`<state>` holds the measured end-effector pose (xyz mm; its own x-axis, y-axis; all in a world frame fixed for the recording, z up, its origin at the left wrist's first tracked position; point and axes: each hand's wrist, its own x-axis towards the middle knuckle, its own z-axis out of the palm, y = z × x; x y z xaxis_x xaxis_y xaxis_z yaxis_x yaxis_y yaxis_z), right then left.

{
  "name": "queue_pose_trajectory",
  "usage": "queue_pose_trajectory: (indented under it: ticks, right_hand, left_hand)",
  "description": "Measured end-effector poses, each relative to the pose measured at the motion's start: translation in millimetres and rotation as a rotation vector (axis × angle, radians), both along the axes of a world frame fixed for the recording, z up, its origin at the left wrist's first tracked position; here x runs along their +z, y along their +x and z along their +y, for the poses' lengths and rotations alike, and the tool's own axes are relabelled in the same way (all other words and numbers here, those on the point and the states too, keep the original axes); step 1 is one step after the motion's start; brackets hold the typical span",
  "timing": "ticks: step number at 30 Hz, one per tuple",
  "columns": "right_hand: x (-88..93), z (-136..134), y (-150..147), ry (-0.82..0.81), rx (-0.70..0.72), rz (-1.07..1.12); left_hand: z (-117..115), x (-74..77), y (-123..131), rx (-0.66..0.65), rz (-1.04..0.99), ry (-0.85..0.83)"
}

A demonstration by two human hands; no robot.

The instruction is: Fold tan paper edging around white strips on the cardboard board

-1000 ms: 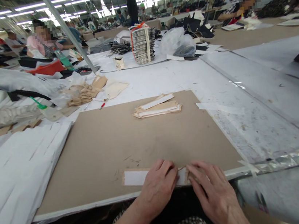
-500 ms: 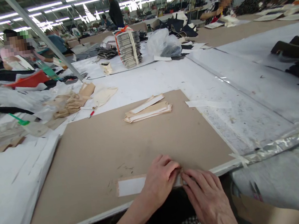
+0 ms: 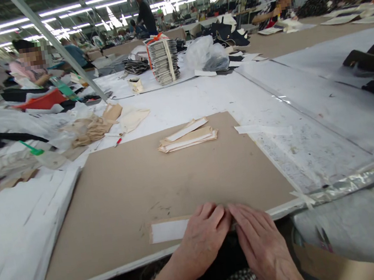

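Observation:
A tan fabric strip with a white layer on top (image 3: 169, 231) lies flat along the front edge of the brown board (image 3: 119, 204). My left hand (image 3: 206, 231) covers the strip's right part, its fingers bent and pressed together on it. Right beside it, fingertips almost meeting, my right hand (image 3: 262, 238) has its fingers together at the strip's right end, which is hidden under both hands. Toward the board's far side rests a small pile of similar tan and white strips (image 3: 188, 135).
White sheets (image 3: 36, 224) overlap the board's left side. Beyond are a red pen (image 3: 118, 141), tan fabric pieces (image 3: 91, 128), a bottle with a green nozzle (image 3: 42, 155), a tied bundle (image 3: 164, 60) and a plastic bag (image 3: 206, 55). Other people work in the background.
My right hand's fingers have moved in and slightly up against my left hand, hiding the strip's right end that showed between them. The view has shifted slightly.

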<state>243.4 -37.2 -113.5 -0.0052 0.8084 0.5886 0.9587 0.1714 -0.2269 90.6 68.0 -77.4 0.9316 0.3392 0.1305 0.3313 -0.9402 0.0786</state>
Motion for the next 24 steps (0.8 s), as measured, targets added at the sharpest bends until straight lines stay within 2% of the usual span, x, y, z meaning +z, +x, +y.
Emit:
queue_pose_trajectory:
  ticks: [4,8,18,22,24]
  right_hand:
    - [-4.7,1,-1,0.052,0.018,-0.198]
    - [-1.5,1,0,0.061,0.058,-0.296]
    - [-6.4,-3,1,-0.018,0.041,-0.385]
    - [-5.6,-3,2,-0.011,0.053,-0.359]
    - [-7.1,-3,3,0.005,0.062,-0.363]
  left_hand:
    - [-1,-0.5,-8,0.016,-0.051,-0.055]
    - [2,-0.4,-28,0.087,-0.085,-0.054]
    - [16,-2.9,-119,0.263,-0.159,-0.002]
    - [19,3.4,-145,0.348,-0.145,-0.029]
    - [19,6.9,-153,0.411,-0.178,-0.095]
